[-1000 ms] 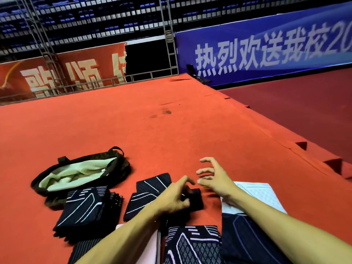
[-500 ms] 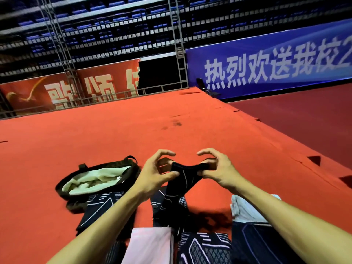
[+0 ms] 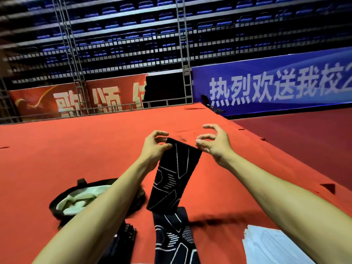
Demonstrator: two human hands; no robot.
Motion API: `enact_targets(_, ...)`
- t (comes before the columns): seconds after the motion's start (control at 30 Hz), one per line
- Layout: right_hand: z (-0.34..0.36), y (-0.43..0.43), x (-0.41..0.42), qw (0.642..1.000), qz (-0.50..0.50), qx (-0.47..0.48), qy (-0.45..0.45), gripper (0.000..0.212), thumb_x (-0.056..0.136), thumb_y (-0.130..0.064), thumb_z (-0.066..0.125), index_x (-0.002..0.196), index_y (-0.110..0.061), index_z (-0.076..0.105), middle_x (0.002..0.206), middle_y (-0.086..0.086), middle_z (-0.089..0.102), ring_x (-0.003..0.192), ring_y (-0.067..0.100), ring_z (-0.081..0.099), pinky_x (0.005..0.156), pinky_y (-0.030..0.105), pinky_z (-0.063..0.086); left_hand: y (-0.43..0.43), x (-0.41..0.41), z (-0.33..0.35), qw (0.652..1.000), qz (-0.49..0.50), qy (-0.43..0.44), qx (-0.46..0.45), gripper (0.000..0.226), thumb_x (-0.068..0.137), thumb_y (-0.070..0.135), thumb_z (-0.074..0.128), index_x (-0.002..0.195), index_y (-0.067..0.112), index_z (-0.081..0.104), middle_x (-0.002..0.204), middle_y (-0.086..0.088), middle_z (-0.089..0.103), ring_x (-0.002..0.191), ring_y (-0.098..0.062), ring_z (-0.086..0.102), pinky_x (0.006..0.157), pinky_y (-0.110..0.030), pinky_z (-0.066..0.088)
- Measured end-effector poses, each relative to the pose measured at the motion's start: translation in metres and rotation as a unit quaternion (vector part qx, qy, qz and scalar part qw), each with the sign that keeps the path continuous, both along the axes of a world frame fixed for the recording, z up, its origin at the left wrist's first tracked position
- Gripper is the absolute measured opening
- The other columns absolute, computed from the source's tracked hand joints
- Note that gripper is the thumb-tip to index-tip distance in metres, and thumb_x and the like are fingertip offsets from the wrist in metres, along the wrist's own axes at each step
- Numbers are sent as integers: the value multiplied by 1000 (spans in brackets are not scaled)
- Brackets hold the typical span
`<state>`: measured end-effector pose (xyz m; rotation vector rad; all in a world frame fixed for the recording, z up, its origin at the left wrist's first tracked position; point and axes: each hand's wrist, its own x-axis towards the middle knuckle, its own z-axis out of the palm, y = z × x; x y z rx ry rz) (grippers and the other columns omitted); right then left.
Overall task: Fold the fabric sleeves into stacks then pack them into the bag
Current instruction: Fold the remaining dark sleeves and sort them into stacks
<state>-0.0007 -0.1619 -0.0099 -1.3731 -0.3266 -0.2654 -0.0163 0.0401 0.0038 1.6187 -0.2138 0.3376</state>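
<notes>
A: Sleeve [image 3: 176, 176], black with thin white lines, hangs in the air above the red carpet [image 3: 76, 149], between the two raised hands.

B: Who holds it?

A: The left hand [image 3: 155, 147] pinches the top left corner between thumb and fingers. The right hand [image 3: 215, 143] is closed on the top right corner with thumb and forefinger, other fingers spread. The top edge runs taut between them; the rest drops straight and narrows a little toward the bottom.

B: How would it handle?

A: It looks light, soft and stretchy, a knit tube that flops rather than holding shape. The top corners seem the best hold, keeping it flat for folding.

B: What else is there?

A: Below it another sleeve [image 3: 174, 235] of the same pattern lies flat on the carpet. To the left sits the bag [image 3: 62, 199], dark, open, with a pale green lining. Near it is a dark stack [image 3: 123, 239] of folded sleeves, partly hidden by the left arm. White fabric [image 3: 266, 244] lies lower right.
</notes>
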Motion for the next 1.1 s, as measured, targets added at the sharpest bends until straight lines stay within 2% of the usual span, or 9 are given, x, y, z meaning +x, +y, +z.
enact_targets(0.13, -4, 1, 15, 994, 34, -106, 17, 65, 73, -12, 81, 125, -28, 45, 109, 5, 66, 96, 16, 63, 78, 38, 54, -2, 13, 15, 1000, -18, -20, -4, 36, 80, -18, 60, 98, 12, 57, 87, -11, 63, 74, -22, 62, 64, -30, 54)
enact_targets(0.2, -15, 3, 13, 987, 56, -151, -10, 75, 70, -8, 83, 128, -30, 42, 114, 2, 62, 103, 14, 61, 71, 29, 56, -3, 12, 22, 998, -49, -30, -9, 36, 82, -18, 58, 102, 12, 56, 86, -10, 62, 74, -19, 62, 59, -25, 52)
enact_targets(0.33, -23, 6, 2, 996, 21, -68, -44, 63, 72, 3, 78, 122, -24, 50, 98, 9, 67, 82, 14, 65, 61, 22, 53, -3, 3, 29, 996, -89, -15, -5, 38, 83, -18, 56, 111, 8, 53, 86, -9, 61, 74, -18, 63, 59, -22, 53)
enact_targets(0.5, -23, -6, -15, 997, 72, -37, -3, 46, 75, 6, 74, 107, -22, 60, 94, 9, 68, 77, 20, 67, 67, 39, 58, 5, -9, 15, 989, -139, 43, -2, 25, 85, -12, 60, 96, 11, 58, 87, -8, 59, 79, -16, 64, 67, -23, 55)
enact_targets(0.6, -33, -8, -11, 995, 75, -38, 52, 45, 75, 8, 73, 108, -21, 59, 89, 9, 69, 76, 23, 66, 75, 43, 54, 5, -5, -15, 989, -119, 92, -13, 23, 84, -10, 63, 91, 12, 59, 87, -10, 55, 80, -18, 61, 72, -28, 53)
enact_targets(0.7, -36, -5, -3, 995, 44, -16, 86, 51, 73, 10, 73, 114, -15, 56, 85, 11, 67, 72, 24, 64, 72, 40, 53, 1, 7, -37, 991, -67, 117, -16, 23, 82, -9, 65, 87, 13, 59, 89, -10, 51, 75, -15, 59, 61, -23, 52)
enact_targets(0.8, -22, -6, 0, 999, 19, -21, 46, 52, 72, 10, 75, 113, -16, 55, 83, 10, 69, 69, 20, 65, 61, 30, 54, -4, 14, -30, 997, -33, 67, -31, 27, 80, -11, 66, 89, 13, 60, 92, -13, 55, 79, -20, 59, 64, -24, 52)
enact_targets(0.9, -4, -13, -8, 999, 4, -38, -20, 52, 72, 8, 76, 110, -19, 55, 81, 6, 71, 71, 13, 65, 65, 27, 56, -4, 1, -8, 998, -37, -45, -9, 32, 78, -15, 66, 92, 13, 60, 83, -6, 65, 74, -15, 62, 67, -23, 53)
enact_targets(1.1, -48, -28, -55, 986, 29, -148, -64, 57, 68, 14, 77, 110, -16, 54, 75, 4, 73, 69, 9, 65, 71, 22, 53, 8, -52, -48, 965, -65, -161, 199, 34, 70, -2, 71, 96, 19, 61, 82, 8, 68, 76, -4, 60, 73, -18, 48)
